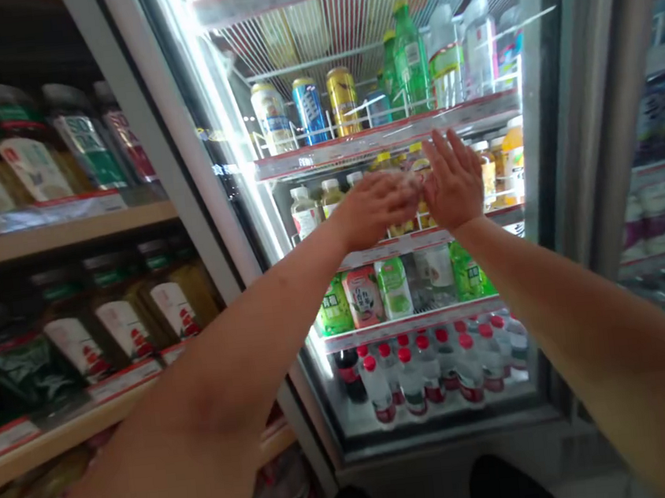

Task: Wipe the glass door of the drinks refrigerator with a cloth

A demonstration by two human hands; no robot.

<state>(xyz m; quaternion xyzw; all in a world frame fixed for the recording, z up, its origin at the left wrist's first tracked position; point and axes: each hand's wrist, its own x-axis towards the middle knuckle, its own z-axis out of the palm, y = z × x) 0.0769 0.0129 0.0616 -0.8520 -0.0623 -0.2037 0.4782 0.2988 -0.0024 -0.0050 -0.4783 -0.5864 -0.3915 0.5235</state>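
My left hand (pixel 376 206) is stretched out in front of the lit drinks fridge (pixel 440 432), its fingers long and pointing right, a little blurred. Right beside it, my right hand (pixel 453 179) is raised with its fingers apart and pointing up. The fingertips of the left hand come close to the right hand's thumb side; a pale blur there hides whether they touch. I make out no object in either hand. Behind both hands stand yellow-capped bottles (pixel 383 160) and orange drink bottles (pixel 514 158) on a middle shelf. Reflections suggest glass between hands and shelves.
Higher up stand a blue can (pixel 309 111), a gold can (pixel 343 103) and a green bottle (pixel 411 58). Below are green cartons (pixel 393 286) and red-capped water bottles (pixel 412 383). Left is a wooden shelf (pixel 63 236) with large bottles; a metal door frame (pixel 602 102) rises at right.
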